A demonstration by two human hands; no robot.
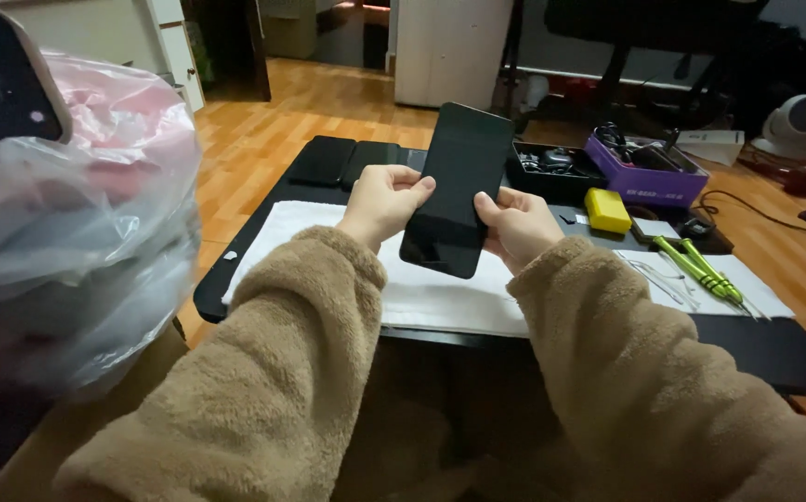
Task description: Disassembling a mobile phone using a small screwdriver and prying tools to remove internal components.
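A black smartphone [456,186] is held upright and slightly tilted above a low black table [756,344], its dark screen facing me. My left hand [380,200] grips its left edge with the thumb on the side. My right hand [519,223] holds its right edge, thumb against the glass. Both arms wear fuzzy tan sleeves. Beneath the phone lies a white cloth [440,293] spread over the table.
Two more dark phones [347,160] lie at the table's far left. A black parts tray [556,167], a purple box [646,175], a yellow block [607,210], green screwdrivers [700,268] and tweezers sit on the right. A clear plastic bag [68,223] bulges at my left.
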